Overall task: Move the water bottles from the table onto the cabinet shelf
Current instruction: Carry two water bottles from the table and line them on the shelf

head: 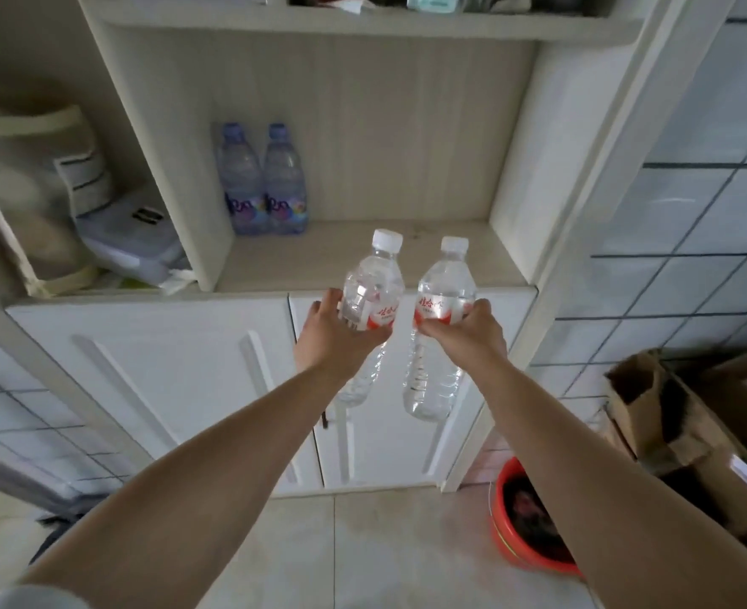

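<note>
Bottles in both grips: my left hand (334,334) wraps one clear bottle (374,287), my right hand (464,334) wraps another bottle (444,292), both raised before the cabinet shelf (319,261), tilted.

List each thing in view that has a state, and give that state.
Left hand: closed around a bottle.
Right hand: closed around a bottle.
Left bottle: capped, held, tilted, off the shelf.
Right bottle: capped, held, tilted, off the shelf.
Two blue bottles: capped, upright on the shelf.
Cabinet doors: shut.
</note>
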